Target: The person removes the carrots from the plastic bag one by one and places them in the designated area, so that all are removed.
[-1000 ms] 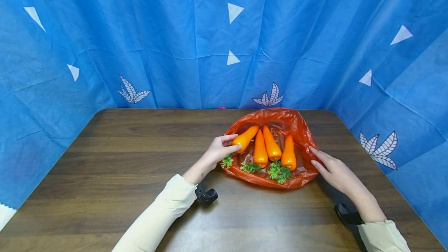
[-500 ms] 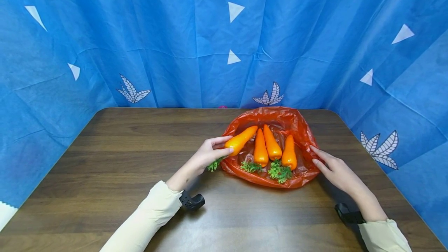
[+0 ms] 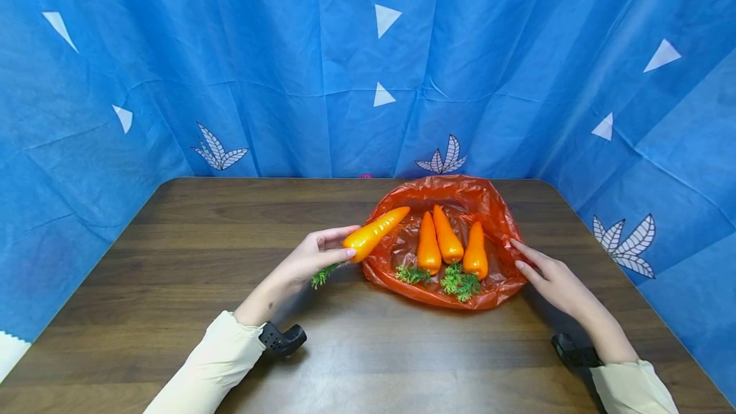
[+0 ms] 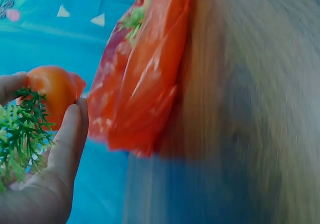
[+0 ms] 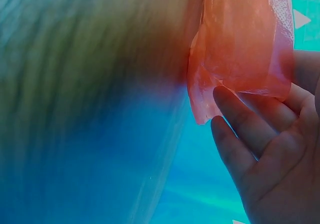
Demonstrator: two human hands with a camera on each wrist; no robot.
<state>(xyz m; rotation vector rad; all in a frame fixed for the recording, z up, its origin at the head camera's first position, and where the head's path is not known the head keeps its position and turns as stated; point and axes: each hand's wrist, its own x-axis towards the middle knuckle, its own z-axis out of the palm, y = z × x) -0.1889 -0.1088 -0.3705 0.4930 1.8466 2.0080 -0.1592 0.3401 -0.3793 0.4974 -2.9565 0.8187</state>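
- Head view, held item: one orange carrot (image 3: 376,234), the thick end and green leaves (image 3: 324,275) out past the bag's left rim, the tip above the bag's left part. One second ago the thick end lay inside the rim; it has shifted leftward.
- Left hand (image 3: 310,255): thumb and fingers pinching the carrot's thick end; drawn left along with it.
- Right hand (image 3: 558,283): fingers fairly straight and apart, tips touching the bag's right side; position unchanged.
- Red plastic bag (image 3: 414,294): mouth spread wide, place unchanged. Its left rim runs beneath the held carrot; whether they touch cannot be told.
- Three orange carrots (image 3: 428,245) inside the bag, tips pointing away from the person, unmoved; green tufts (image 3: 461,283) at their near ends.
- Wooden table (image 3: 230,241), brown, under the bag.
- Blue curtain (image 3: 322,50) behind, printed with white triangles and leaves.
- Black wrist cameras (image 3: 283,340), one at each cream sleeve (image 3: 207,356).
- Left wrist view: leaves cover part of the hand.
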